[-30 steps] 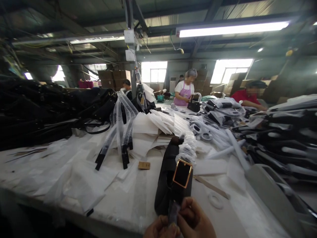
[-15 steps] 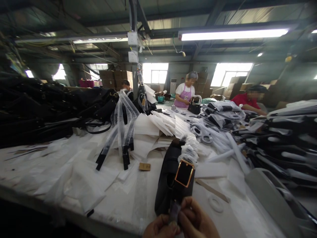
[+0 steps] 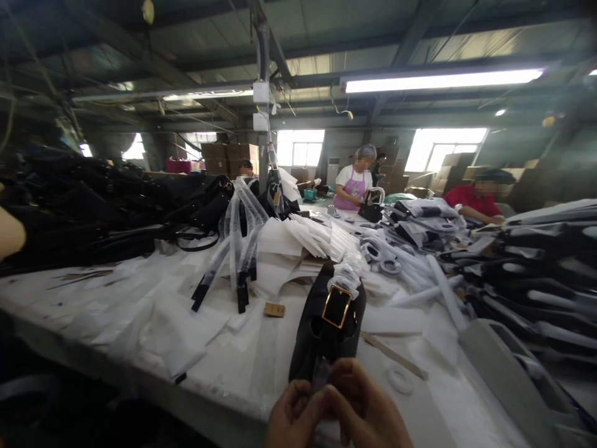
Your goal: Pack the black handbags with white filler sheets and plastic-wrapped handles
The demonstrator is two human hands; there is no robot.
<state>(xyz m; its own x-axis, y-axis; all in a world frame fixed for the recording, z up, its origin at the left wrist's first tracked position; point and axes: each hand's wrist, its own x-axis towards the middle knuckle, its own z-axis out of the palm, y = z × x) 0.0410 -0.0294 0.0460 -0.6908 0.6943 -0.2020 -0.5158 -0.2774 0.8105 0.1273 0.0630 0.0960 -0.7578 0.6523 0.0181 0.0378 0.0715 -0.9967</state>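
Observation:
A black bag [image 3: 312,330] lies on the white table [image 3: 233,373] right in front of me, its handle wrapped in white foam [image 3: 349,270]. A black strap with a gold rectangular buckle [image 3: 336,306] rises from it towards me. My left hand [image 3: 291,417] and my right hand [image 3: 368,410] sit together at the bottom edge. Both pinch the near end of that strap, where a bit of clear film [image 3: 321,375] shows between the fingertips.
Black bags [image 3: 93,199] are heaped at the left and stacked wrapped ones [image 3: 536,267] at the right. Film-wrapped straps [image 3: 237,249], white paper sheets [image 3: 298,236] and foam rings [image 3: 389,266] lie mid-table. Two people [image 3: 354,183] work at the far end. A skin-coloured shape [image 3: 9,233] juts in at the left edge.
The view has shifted left and slightly down. The buckle strap has tilted away and sunk closer to the bag. My hands have risen further into the picture, still pinching the strap's end.

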